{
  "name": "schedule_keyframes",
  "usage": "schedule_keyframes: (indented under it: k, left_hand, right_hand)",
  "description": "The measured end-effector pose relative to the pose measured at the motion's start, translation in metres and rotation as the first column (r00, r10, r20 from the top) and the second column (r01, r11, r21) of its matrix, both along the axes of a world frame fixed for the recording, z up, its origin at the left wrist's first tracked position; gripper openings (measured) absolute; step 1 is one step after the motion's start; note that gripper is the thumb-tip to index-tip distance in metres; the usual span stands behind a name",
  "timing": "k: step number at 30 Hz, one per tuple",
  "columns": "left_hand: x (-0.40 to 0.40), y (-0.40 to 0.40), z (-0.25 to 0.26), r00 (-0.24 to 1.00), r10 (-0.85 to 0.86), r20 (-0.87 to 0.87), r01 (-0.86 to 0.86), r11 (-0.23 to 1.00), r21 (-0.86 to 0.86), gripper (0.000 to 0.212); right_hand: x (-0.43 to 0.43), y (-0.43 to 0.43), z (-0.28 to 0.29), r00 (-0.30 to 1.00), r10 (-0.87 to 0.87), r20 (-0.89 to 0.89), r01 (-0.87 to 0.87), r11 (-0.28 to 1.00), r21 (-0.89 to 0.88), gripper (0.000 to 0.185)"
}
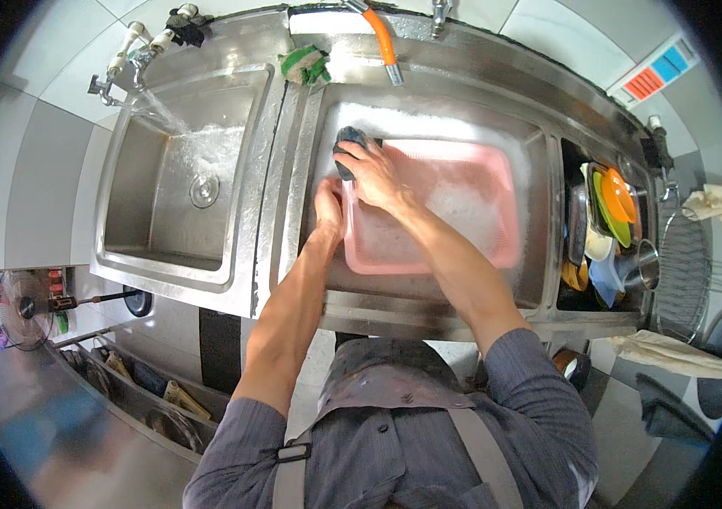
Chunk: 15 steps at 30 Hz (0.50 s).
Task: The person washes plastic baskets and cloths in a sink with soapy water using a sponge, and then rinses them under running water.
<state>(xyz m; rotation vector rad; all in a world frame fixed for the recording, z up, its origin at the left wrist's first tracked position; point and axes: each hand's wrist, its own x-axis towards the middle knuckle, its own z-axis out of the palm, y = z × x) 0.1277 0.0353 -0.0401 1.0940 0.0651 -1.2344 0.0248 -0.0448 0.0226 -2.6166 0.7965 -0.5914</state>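
Observation:
A pink plastic basket (501,191) with finely slotted sides lies in the soapy middle sink (533,267), suds showing inside it. My left hand (330,205) grips the basket's left side; its fingertips are partly hidden. My right hand (370,173) is shut on a dark scrubbing pad (349,143), which it holds against the basket's upper left corner. White foam covers the sink floor above the basket.
Water runs from a tap (138,70) into the left sink (144,191). A green and beige cloth (303,65) and an orange hose spout (381,38) are at the back. Bowls, including an orange bowl (617,194), and a metal cup (642,266) fill the right compartment.

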Motion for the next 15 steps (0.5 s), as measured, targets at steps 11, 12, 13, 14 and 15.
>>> schedule_keyframes:
  k: [11,12,13,14,15]
  left_hand:
    - [0.023,0.016,0.014,0.935,-0.225,-0.276,0.18,0.967,-0.179,0.072]
    - [0.018,0.01,0.013,0.979,-0.14,-0.148,0.133,0.989,-0.06,0.069]
    - [0.016,0.008,0.013,0.974,-0.142,-0.174,0.132,0.989,-0.064,0.064]
    - [0.016,0.007,0.012,0.97,-0.141,-0.2,0.13,0.989,-0.069,0.058]
    - [0.016,0.009,0.01,0.964,-0.139,-0.227,0.127,0.99,-0.069,0.053]
  right_hand:
    - [-0.07,0.108,0.034,0.943,0.31,0.12,-0.33,0.917,0.225,0.046]
    - [-0.076,0.11,0.03,0.927,0.355,0.117,-0.37,0.915,0.159,0.046]
    - [-0.074,0.11,0.025,0.927,0.341,0.156,-0.364,0.918,0.156,0.045]
    - [-0.069,0.11,0.019,0.924,0.328,0.195,-0.359,0.92,0.154,0.045]
    - [-0.067,0.11,0.01,0.92,0.314,0.235,-0.355,0.922,0.155,0.045]
